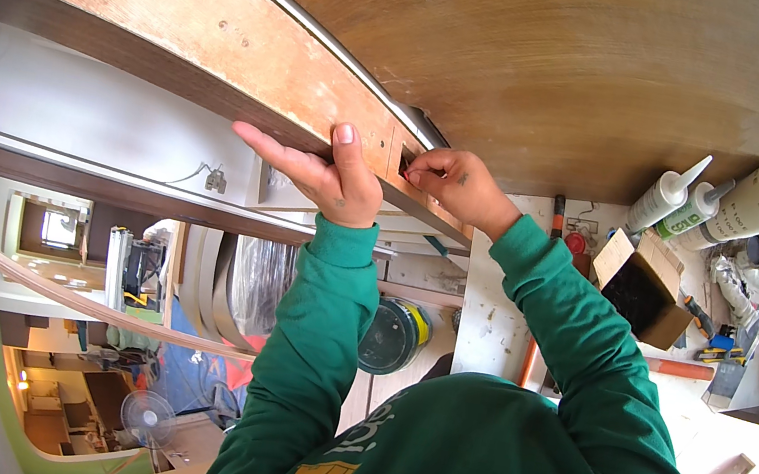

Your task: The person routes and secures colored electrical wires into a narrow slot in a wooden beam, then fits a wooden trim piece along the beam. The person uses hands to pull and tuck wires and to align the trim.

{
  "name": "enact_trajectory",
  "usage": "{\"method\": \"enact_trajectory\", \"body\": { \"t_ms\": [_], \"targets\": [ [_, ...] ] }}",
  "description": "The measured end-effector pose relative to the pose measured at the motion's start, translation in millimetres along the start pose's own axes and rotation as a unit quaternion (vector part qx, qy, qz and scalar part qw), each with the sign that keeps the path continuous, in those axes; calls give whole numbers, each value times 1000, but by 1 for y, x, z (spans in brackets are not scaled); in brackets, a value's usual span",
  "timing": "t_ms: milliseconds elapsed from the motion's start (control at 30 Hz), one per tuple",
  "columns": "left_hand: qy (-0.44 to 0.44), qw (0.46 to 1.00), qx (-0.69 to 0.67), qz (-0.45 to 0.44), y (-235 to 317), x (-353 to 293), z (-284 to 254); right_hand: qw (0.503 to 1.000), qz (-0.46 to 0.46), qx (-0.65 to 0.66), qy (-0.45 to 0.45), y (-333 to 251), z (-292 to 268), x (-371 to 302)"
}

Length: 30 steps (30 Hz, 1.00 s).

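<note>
A long wooden beam (233, 33) runs from the upper left down to the middle, with a small dark cutout (407, 157) near its right end. My left hand (334, 178) lies palm up at the beam's lower edge. Its fingers are stretched out and the thumb rests against the wood; nothing is in it. At the cutout, my right hand (458, 185) is closed in a pinch. A bit of red shows by its fingertips, too small to name. Both forearms wear green sleeves.
Cartridge tubes (658, 200), an open cardboard box (654, 291) and a putty knife (725, 379) are on the right-hand surface. A brown wood panel (573, 58) spans the top. Below stand a dark bucket (390, 340) and, lower left, a fan (148, 418).
</note>
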<state>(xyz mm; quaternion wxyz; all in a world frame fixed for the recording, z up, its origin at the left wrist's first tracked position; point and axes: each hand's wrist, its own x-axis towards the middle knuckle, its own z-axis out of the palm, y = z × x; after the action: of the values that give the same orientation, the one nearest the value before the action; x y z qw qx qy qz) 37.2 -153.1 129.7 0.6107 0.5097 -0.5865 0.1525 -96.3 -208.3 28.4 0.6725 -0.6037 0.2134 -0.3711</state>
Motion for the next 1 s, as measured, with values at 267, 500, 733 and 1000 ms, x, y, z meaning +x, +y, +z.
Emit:
{"method": "enact_trajectory", "body": {
  "t_ms": [267,500,733,1000],
  "targets": [
    [1,1000,6,9,0,0,0,998,57,11,-17,-1,-7,5],
    [7,999,31,17,1,1,2,988,-33,-142,-52,-5,-6,11],
    [6,999,-38,24,2,3,5,908,-170,-378,-65,-16,-5,-3],
    [15,1000,-15,10,5,2,5,930,-109,-329,-121,-18,-12,0]
  ]
}}
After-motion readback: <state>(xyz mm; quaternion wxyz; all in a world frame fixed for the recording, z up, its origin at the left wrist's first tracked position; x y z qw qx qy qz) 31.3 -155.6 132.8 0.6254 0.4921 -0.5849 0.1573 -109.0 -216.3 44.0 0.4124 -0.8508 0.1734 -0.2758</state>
